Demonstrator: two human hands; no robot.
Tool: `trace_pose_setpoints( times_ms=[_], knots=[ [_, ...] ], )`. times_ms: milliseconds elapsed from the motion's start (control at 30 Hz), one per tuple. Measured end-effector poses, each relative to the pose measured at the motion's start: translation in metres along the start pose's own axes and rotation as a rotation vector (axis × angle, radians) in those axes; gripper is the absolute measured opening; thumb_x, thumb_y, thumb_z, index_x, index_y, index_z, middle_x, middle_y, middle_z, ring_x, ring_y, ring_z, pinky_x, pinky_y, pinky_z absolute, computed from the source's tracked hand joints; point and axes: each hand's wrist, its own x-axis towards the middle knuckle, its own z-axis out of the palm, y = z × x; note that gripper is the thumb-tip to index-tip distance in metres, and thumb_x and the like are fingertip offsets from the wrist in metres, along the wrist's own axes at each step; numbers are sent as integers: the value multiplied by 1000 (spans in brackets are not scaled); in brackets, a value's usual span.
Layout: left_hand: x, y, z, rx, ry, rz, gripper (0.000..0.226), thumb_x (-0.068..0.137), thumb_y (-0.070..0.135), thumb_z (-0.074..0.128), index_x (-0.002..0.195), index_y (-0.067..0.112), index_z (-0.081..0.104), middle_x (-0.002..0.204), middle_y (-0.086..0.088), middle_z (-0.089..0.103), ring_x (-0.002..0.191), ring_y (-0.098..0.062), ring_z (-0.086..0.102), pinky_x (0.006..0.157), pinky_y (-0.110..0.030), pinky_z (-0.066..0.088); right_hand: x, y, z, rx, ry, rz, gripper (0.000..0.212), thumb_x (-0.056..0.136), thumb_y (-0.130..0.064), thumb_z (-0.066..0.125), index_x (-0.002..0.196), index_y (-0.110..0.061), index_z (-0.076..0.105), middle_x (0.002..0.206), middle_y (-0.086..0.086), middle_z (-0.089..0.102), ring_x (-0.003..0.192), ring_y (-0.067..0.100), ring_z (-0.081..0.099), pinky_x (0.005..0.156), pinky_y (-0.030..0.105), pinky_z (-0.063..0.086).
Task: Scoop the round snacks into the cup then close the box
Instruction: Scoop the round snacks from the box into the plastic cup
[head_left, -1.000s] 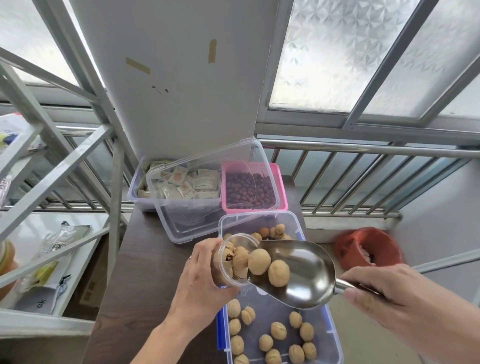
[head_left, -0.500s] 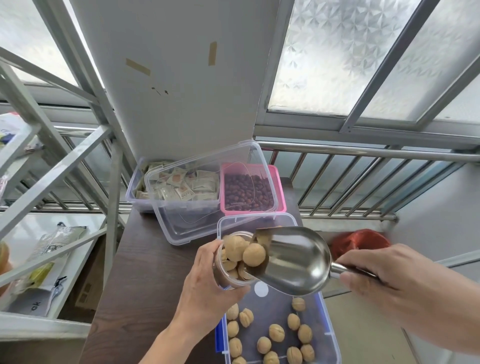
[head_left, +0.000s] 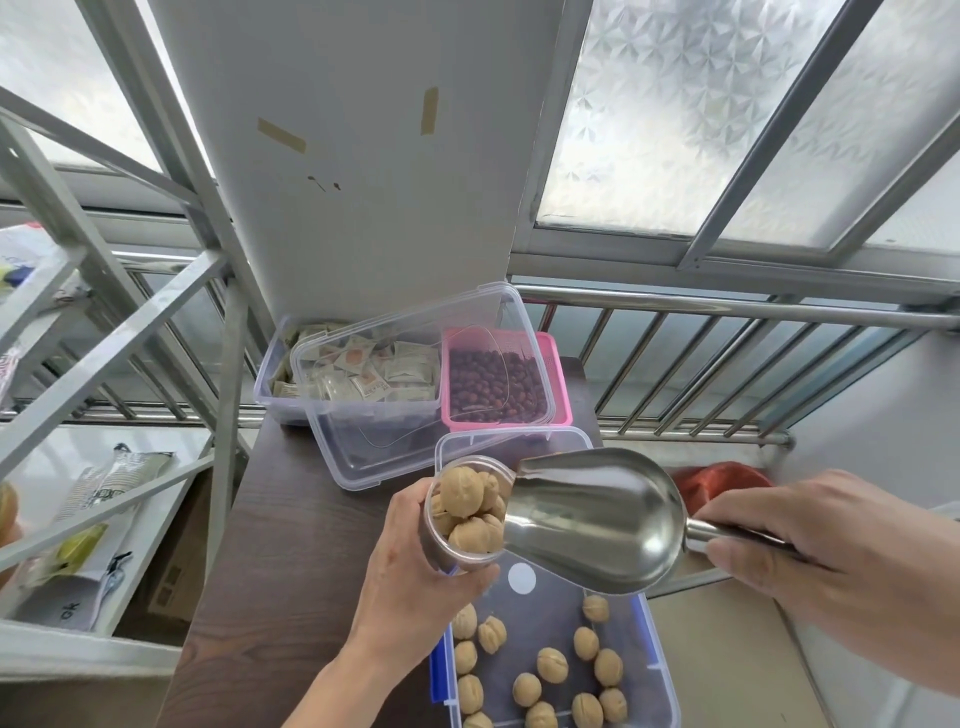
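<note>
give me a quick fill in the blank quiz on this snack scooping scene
1. The left hand holds a clear ____ full of round snacks.
2. The right hand grips the handle of a metal ____.
3. The box of dark red snacks at the back has a ____ rim.
4. The scoop's bowl is now ____.

Missing words: cup; scoop; pink; empty
</note>
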Motion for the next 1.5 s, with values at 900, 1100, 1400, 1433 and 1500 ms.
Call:
trace_pose_setpoints(
  times_ms=[900,1100,1400,1433,1500],
  knots=[
    [-4,-14,-41,4,253,-105,92,49,18,100,116,51,47,110,31,62,103,19,55,78,-6,43,63,44,271,329,-370,275,37,89,-42,41,57,-22,39,69,-1,53,83,33,59,66,39,42],
    [-4,-12,-38,-4,229,-123,87,50,16,100,118,39,52,108,39,61,101,15,59,76,2,41,74,18,291,578,-353,357,33,90,-38,47,60,-26,48,63,-7,57,82,20,63,76,36,48],
    [-3,-17,-44,25,244,-149,85,50,23,100,115,46,51,109,25,65,104,5,62,83,-17,46,116,16,344,756,-196,447,29,87,-51,42,67,-32,50,75,-5,62,75,16,56,78,41,49],
    [-3,-18,-45,32,244,-148,86,50,22,100,116,45,51,109,20,67,104,2,63,85,-19,47,120,15,342,794,-162,457,30,87,-51,41,67,-30,51,70,-5,60,70,14,54,72,40,48],
    [-3,-20,-46,42,238,-144,87,50,22,100,118,43,52,111,14,68,105,-3,64,87,-23,49,132,15,339,852,-109,473,32,92,-42,44,66,-24,50,65,-3,58,63,14,51,64,37,43]
  ],
)
